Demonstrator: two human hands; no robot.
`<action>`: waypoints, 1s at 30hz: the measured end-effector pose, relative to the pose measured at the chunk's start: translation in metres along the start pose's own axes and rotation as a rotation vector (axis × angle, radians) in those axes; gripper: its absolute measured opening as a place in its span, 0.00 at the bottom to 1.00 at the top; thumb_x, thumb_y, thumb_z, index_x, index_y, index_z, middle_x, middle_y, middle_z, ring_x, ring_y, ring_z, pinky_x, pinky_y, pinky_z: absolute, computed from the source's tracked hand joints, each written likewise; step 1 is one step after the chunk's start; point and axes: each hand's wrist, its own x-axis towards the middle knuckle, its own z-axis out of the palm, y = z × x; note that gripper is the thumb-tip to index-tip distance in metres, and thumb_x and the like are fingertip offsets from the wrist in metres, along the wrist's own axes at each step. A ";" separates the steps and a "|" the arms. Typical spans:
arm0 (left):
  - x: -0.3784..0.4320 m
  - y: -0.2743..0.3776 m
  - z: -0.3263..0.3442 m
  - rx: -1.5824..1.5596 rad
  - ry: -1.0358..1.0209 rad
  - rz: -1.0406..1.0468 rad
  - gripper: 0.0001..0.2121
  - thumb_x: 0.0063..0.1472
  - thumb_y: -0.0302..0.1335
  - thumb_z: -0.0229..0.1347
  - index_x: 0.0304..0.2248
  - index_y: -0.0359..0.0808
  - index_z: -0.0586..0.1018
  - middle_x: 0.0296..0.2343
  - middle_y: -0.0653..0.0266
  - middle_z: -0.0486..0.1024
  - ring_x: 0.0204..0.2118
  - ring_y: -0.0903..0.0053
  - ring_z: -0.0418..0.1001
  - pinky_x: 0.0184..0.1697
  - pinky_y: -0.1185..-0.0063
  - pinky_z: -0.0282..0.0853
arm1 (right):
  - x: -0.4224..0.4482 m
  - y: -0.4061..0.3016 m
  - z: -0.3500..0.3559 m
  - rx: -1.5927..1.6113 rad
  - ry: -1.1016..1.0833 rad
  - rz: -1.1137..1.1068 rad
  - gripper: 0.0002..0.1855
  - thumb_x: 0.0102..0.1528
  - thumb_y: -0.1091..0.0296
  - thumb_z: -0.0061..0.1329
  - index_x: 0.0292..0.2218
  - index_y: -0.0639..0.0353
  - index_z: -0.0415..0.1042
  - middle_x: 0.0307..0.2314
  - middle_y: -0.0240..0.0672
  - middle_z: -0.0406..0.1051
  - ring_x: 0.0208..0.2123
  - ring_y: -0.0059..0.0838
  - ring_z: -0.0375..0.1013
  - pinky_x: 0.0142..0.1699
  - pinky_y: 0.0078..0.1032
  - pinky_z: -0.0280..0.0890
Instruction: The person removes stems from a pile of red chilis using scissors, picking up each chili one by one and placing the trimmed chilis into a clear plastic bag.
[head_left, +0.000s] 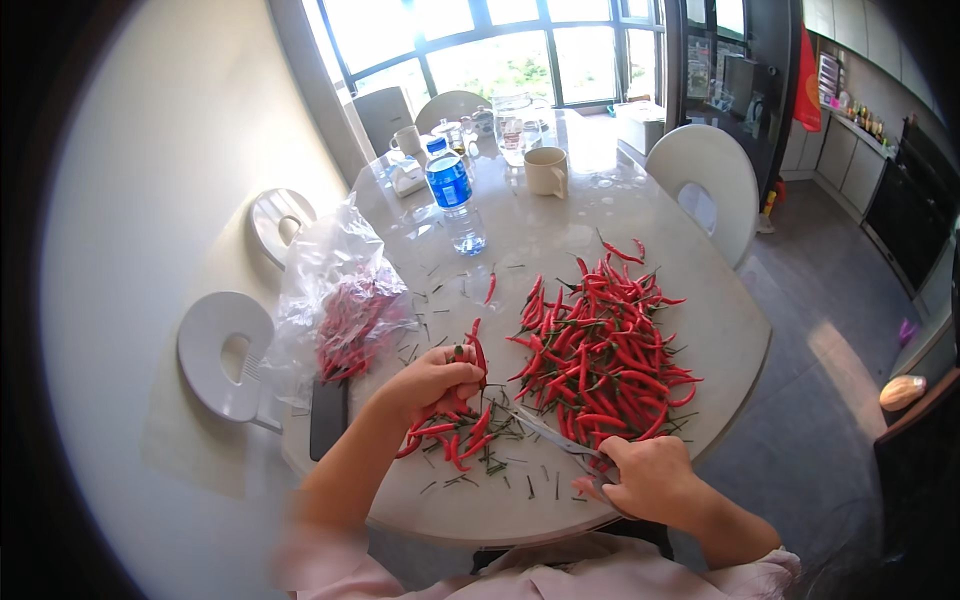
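My left hand (442, 379) holds several red chili peppers (478, 354), one with its stem end pointing down towards the scissors. My right hand (649, 472) grips a pair of scissors (551, 433), whose blades point left to just beside the left hand. A large pile of red chilies with green stems (607, 345) lies beyond the scissors on the pale table (712, 300). Under my left hand is a smaller group of chilies (459, 442), with cut green stems (495, 459) scattered around it. A single chili (491, 288) lies farther back.
On the left, a clear plastic bag (330, 247) with red chilies inside lies by a dark flat object (328, 420). Farther back stand a water bottle (450, 184), a beige mug (546, 171), a glass pitcher (516, 135) and a white mug (406, 140). White chairs (709, 161) surround the table.
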 end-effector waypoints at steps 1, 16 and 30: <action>-0.004 -0.001 0.004 -0.056 -0.029 0.012 0.06 0.56 0.23 0.51 0.26 0.39 0.66 0.16 0.72 0.64 0.14 0.90 0.55 0.12 0.89 0.48 | 0.002 -0.001 0.001 0.004 0.000 -0.004 0.25 0.46 0.40 0.50 0.27 0.56 0.70 0.11 0.30 0.68 0.14 0.34 0.70 0.22 0.31 0.62; -0.014 -0.023 0.013 0.133 -0.155 0.032 0.09 0.57 0.28 0.55 0.38 0.40 0.73 0.16 0.73 0.67 0.14 0.92 0.58 0.13 0.90 0.48 | 0.018 -0.015 -0.006 -0.179 -0.142 -0.039 0.22 0.47 0.41 0.49 0.25 0.54 0.70 0.12 0.32 0.68 0.16 0.35 0.71 0.23 0.32 0.63; -0.030 -0.028 -0.005 0.082 0.085 0.137 0.08 0.57 0.27 0.55 0.37 0.42 0.73 0.19 0.76 0.67 0.16 0.93 0.59 0.15 0.91 0.52 | 0.027 -0.010 0.001 -0.219 -0.092 -0.163 0.20 0.49 0.46 0.49 0.23 0.55 0.66 0.09 0.29 0.65 0.12 0.34 0.68 0.20 0.31 0.59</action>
